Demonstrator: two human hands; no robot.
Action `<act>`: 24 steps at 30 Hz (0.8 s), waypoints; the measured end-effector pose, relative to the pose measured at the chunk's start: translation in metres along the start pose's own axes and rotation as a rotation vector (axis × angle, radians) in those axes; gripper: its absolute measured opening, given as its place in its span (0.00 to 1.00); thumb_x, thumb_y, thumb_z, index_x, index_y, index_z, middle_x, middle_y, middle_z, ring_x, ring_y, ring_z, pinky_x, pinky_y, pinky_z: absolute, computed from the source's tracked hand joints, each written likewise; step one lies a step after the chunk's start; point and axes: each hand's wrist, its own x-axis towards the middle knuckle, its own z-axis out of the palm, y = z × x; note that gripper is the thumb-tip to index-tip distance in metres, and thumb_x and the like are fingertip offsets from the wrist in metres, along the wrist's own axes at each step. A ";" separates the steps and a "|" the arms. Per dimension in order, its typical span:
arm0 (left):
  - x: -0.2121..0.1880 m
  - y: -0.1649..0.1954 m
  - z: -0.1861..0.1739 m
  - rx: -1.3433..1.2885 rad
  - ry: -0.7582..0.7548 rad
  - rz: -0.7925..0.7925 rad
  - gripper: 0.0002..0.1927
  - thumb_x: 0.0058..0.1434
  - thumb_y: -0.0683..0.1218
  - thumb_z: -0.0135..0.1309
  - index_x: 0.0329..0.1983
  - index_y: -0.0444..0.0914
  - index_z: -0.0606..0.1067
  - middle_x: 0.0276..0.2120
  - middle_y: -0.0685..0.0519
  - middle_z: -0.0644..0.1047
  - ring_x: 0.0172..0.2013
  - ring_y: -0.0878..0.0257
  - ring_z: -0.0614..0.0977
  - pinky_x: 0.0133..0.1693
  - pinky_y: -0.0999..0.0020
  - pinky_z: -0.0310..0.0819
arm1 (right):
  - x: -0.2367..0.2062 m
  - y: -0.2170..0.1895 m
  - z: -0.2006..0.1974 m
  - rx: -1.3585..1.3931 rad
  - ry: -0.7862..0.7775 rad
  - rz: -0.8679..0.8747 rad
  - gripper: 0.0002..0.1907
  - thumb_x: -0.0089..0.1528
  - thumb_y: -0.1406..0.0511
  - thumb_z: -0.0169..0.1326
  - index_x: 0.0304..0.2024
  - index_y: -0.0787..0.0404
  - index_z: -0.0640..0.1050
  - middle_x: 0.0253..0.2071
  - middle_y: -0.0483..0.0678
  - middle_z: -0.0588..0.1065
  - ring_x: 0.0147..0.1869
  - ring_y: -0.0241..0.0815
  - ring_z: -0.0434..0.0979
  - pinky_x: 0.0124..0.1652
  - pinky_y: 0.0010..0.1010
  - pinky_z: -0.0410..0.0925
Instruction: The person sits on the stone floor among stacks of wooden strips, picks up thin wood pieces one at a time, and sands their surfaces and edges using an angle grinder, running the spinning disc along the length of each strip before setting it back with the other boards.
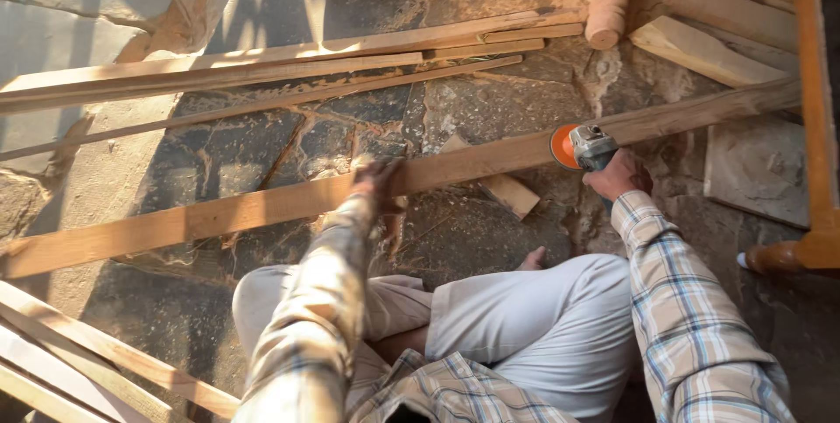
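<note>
Right hand [618, 175] grips one grinder [584, 147] (orange disc); left hand [378, 174] presses one plank [262, 206], blurred.

Single view, head-worn: looks steeply down from above the seated person's lap, facing forward over the knees, close to the long plank [262, 206] lying across the stone floor [490, 108].
</note>
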 end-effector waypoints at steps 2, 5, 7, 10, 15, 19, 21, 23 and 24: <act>-0.017 -0.050 0.006 0.092 -0.055 -0.103 0.59 0.37 0.69 0.72 0.69 0.42 0.63 0.62 0.47 0.70 0.65 0.49 0.68 0.66 0.52 0.58 | 0.002 -0.007 0.012 -0.013 -0.029 -0.014 0.35 0.46 0.54 0.70 0.54 0.61 0.79 0.55 0.60 0.78 0.58 0.61 0.78 0.55 0.49 0.71; -0.050 -0.102 0.001 0.270 -0.123 -0.289 0.56 0.39 0.69 0.71 0.68 0.42 0.64 0.62 0.47 0.71 0.65 0.50 0.69 0.66 0.55 0.60 | 0.001 -0.030 0.038 0.003 -0.072 -0.037 0.36 0.47 0.53 0.70 0.55 0.61 0.78 0.53 0.63 0.79 0.56 0.60 0.81 0.55 0.47 0.73; -0.066 -0.106 -0.002 0.284 -0.168 -0.306 0.54 0.41 0.69 0.71 0.67 0.42 0.65 0.61 0.47 0.72 0.64 0.50 0.70 0.66 0.57 0.62 | -0.006 -0.052 0.057 0.026 -0.068 -0.174 0.38 0.49 0.51 0.70 0.56 0.64 0.75 0.51 0.64 0.78 0.54 0.62 0.81 0.52 0.48 0.74; -0.076 -0.090 -0.005 0.252 -0.217 -0.271 0.51 0.43 0.68 0.70 0.66 0.42 0.67 0.61 0.47 0.73 0.64 0.51 0.71 0.66 0.59 0.64 | -0.024 -0.095 0.081 -0.036 -0.120 -0.367 0.38 0.52 0.50 0.68 0.56 0.65 0.73 0.51 0.64 0.78 0.55 0.62 0.80 0.53 0.48 0.73; -0.072 -0.080 0.005 0.241 -0.259 -0.288 0.50 0.46 0.69 0.68 0.67 0.42 0.66 0.62 0.47 0.73 0.64 0.51 0.72 0.64 0.62 0.68 | -0.055 -0.146 0.085 -0.142 -0.219 -0.408 0.36 0.56 0.50 0.63 0.58 0.65 0.70 0.51 0.61 0.78 0.56 0.61 0.79 0.55 0.50 0.71; -0.061 -0.092 0.025 0.337 -0.384 -0.267 0.48 0.52 0.71 0.62 0.69 0.41 0.64 0.64 0.47 0.71 0.64 0.51 0.72 0.63 0.63 0.67 | -0.042 -0.135 0.080 -0.119 -0.186 -0.262 0.41 0.54 0.51 0.65 0.62 0.65 0.66 0.53 0.62 0.76 0.55 0.60 0.80 0.54 0.49 0.72; -0.055 -0.096 0.033 0.382 -0.415 -0.245 0.48 0.53 0.71 0.61 0.69 0.41 0.64 0.64 0.47 0.71 0.64 0.51 0.72 0.64 0.63 0.67 | -0.027 -0.113 0.079 -0.125 -0.123 -0.231 0.41 0.52 0.51 0.67 0.60 0.63 0.68 0.55 0.63 0.75 0.57 0.61 0.78 0.56 0.50 0.71; -0.053 -0.099 0.036 0.415 -0.439 -0.219 0.47 0.53 0.71 0.60 0.69 0.41 0.64 0.64 0.47 0.71 0.64 0.52 0.72 0.64 0.63 0.66 | -0.015 -0.089 0.079 -0.160 0.010 -0.178 0.44 0.52 0.54 0.68 0.63 0.65 0.65 0.53 0.66 0.75 0.56 0.64 0.77 0.58 0.51 0.67; -0.053 -0.099 0.034 0.423 -0.446 -0.206 0.47 0.54 0.71 0.60 0.69 0.41 0.63 0.64 0.47 0.71 0.64 0.52 0.72 0.64 0.63 0.66 | -0.010 -0.076 0.077 -0.075 0.041 -0.157 0.43 0.50 0.55 0.69 0.62 0.65 0.66 0.55 0.66 0.74 0.58 0.64 0.76 0.57 0.51 0.67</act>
